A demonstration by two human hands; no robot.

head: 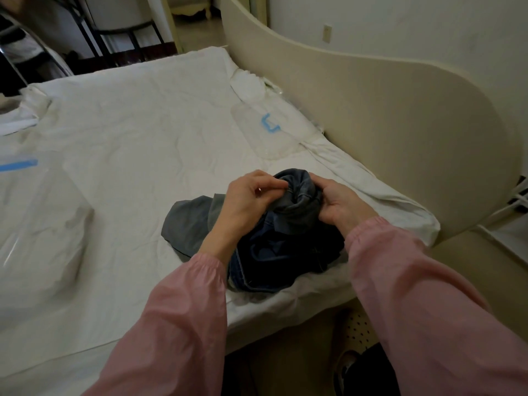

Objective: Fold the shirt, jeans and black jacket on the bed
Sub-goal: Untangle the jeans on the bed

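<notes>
Near the bed's (120, 132) closer corner lie the crumpled jeans (274, 241) — not folded yet. Left hand (247, 200) and right hand (340, 202) both pinch a bunched part of the denim, probably to find the waistband or a leg and pull it straight. White wrinkled sheet, cream headboard (400, 110) on the right — dim room.

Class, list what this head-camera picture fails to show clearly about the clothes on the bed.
Head view:
- jeans: bunched; left hand and right hand cover the gripped part, waist or leg unclear.
- grey cloth: partly under the jeans and left wrist; garment type unclear.
- clear bag: blurred, cut by the left edge.
</notes>
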